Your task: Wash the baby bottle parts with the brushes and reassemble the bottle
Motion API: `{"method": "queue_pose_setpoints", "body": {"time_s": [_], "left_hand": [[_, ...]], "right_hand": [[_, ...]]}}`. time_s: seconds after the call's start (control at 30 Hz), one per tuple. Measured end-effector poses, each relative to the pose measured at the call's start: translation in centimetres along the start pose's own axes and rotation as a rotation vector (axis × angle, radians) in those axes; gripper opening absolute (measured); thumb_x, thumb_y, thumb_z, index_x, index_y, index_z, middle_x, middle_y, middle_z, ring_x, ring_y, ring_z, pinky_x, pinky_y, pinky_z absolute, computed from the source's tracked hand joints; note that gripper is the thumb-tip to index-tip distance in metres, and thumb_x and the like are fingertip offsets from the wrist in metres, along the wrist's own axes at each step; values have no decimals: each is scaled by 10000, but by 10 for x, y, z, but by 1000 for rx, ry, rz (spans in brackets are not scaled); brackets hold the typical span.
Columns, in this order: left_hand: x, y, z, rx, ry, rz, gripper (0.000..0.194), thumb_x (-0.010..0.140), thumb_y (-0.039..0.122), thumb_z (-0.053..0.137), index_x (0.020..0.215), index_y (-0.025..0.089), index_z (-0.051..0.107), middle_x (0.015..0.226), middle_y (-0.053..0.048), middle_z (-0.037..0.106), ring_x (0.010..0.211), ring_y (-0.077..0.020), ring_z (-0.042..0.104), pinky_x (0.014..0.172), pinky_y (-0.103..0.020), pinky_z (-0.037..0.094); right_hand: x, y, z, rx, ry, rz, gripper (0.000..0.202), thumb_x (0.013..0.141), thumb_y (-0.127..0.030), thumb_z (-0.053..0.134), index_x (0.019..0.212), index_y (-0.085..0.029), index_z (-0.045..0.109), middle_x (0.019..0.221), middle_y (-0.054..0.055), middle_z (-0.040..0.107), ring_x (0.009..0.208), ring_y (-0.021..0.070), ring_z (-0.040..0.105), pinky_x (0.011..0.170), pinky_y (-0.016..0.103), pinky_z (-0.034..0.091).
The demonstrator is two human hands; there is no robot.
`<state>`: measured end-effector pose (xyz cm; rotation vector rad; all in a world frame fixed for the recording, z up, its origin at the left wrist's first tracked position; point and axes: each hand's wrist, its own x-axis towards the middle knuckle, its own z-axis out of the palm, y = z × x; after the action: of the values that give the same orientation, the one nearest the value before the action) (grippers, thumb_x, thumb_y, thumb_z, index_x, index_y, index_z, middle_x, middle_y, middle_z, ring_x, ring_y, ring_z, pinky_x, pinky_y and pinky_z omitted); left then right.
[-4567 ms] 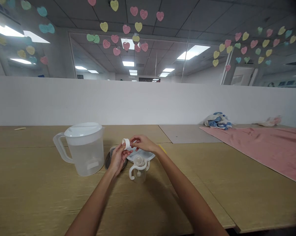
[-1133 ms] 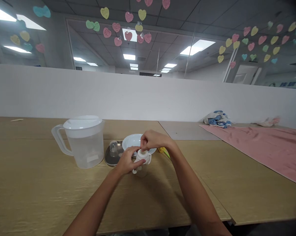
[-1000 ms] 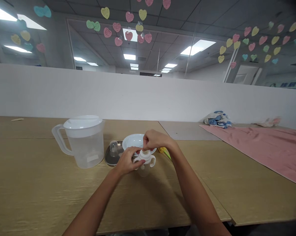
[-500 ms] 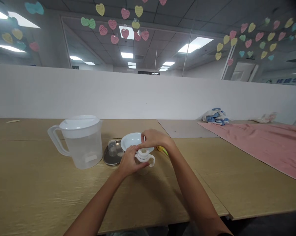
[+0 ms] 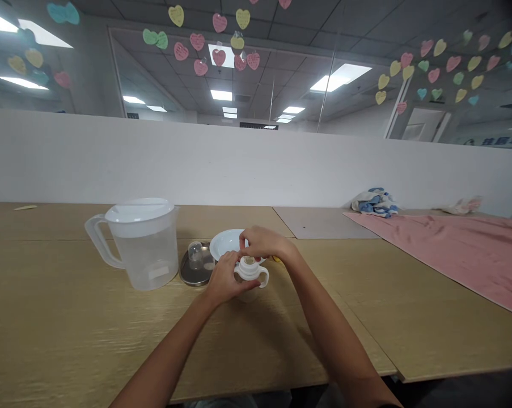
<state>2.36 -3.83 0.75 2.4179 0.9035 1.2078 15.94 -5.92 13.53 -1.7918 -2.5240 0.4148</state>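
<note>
My left hand is wrapped round a white two-handled baby bottle from its left side, one handle sticking out to the right. Just above the bottle's top, my right hand has its thumb and fingertips pinched together; anything between them is too small to make out. A white bowl stands behind both hands, partly covered by them. Left of the bottle, a round metal tray holds a small clear cap. Part of something yellow shows beside my right wrist.
A large translucent lidded pitcher stands at the left on the wooden table. To the right lies a pink cloth, with a crumpled blue and white cloth near the white wall.
My right hand has shifted slightly left over the bottle's top, its fingers more curled. The whole view has moved a little.
</note>
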Motion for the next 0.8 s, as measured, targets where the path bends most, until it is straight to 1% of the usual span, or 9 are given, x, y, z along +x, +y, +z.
{"method": "queue_pose_setpoints", "body": {"time_s": [0.07, 0.13, 0.23, 0.33, 0.4, 0.47, 0.57, 0.7, 0.8], "left_hand": [[0, 0, 0, 7, -5, -8, 558, 628, 571, 660, 1027, 204, 527, 976, -69, 577, 936, -254, 534, 838, -392, 411], [0, 0, 0, 17, -16, -30, 533, 628, 580, 652, 982, 198, 533, 939, -60, 570, 896, -244, 537, 814, -387, 418], [0, 0, 0, 28, -12, -64, 523, 607, 593, 656, 918, 192, 528, 893, -44, 560, 860, -235, 536, 789, -379, 424], [0, 2, 0, 37, -13, -76, 522, 607, 596, 656, 906, 186, 529, 883, -47, 561, 861, -239, 535, 777, -376, 423], [0, 3, 0, 38, -11, -76, 519, 613, 595, 654, 913, 187, 541, 888, -56, 569, 861, -242, 536, 769, -374, 421], [0, 5, -1, 30, 4, -73, 524, 609, 594, 660, 929, 193, 553, 898, -61, 578, 870, -244, 537, 772, -370, 418], [0, 5, -1, 26, 15, -70, 524, 604, 596, 664, 931, 198, 566, 892, -57, 581, 870, -243, 538, 775, -364, 414], [1, 1, 1, 54, 0, -59, 484, 604, 599, 656, 858, 196, 570, 841, -39, 561, 825, -224, 532, 747, -350, 412], [1, -3, 4, 80, 15, -81, 497, 580, 608, 662, 817, 191, 533, 812, -20, 540, 784, -207, 522, 709, -331, 408]], "right_hand": [[-2, 1, -1, -10, 12, 33, 406, 723, -424, 556, 1001, -131, 594, 660, 65, 644, 461, 128, 535, 421, 219, 382], [-2, 4, -1, -24, 26, 46, 592, 641, -483, 639, 1119, -148, 541, 847, 90, 666, 471, 119, 546, 421, 219, 389], [0, 4, 1, 1, -47, 31, 783, 529, -464, 724, 1218, -197, 464, 1084, 102, 614, 499, 114, 573, 409, 215, 402], [3, -3, 6, -43, -85, 52, 638, 610, -445, 657, 1161, -158, 511, 980, 105, 652, 477, 138, 577, 396, 235, 401], [5, -8, 9, -141, -60, 70, 427, 705, -420, 559, 1001, -115, 599, 804, 108, 674, 479, 164, 580, 412, 252, 394], [7, -11, 11, -198, -52, 69, 331, 759, -395, 491, 842, -109, 636, 699, 109, 665, 494, 177, 587, 437, 261, 390], [9, -10, 12, -169, -72, 74, 330, 772, -415, 486, 781, -121, 635, 677, 99, 662, 477, 163, 582, 450, 258, 389], [4, -8, 9, -73, -84, 136, 451, 701, -502, 577, 943, -121, 607, 667, 70, 652, 455, 148, 566, 427, 244, 387], [-3, -11, 6, -89, -30, 103, 612, 604, -521, 672, 1064, -134, 559, 802, 77, 660, 510, 150, 583, 439, 243, 388]]}}
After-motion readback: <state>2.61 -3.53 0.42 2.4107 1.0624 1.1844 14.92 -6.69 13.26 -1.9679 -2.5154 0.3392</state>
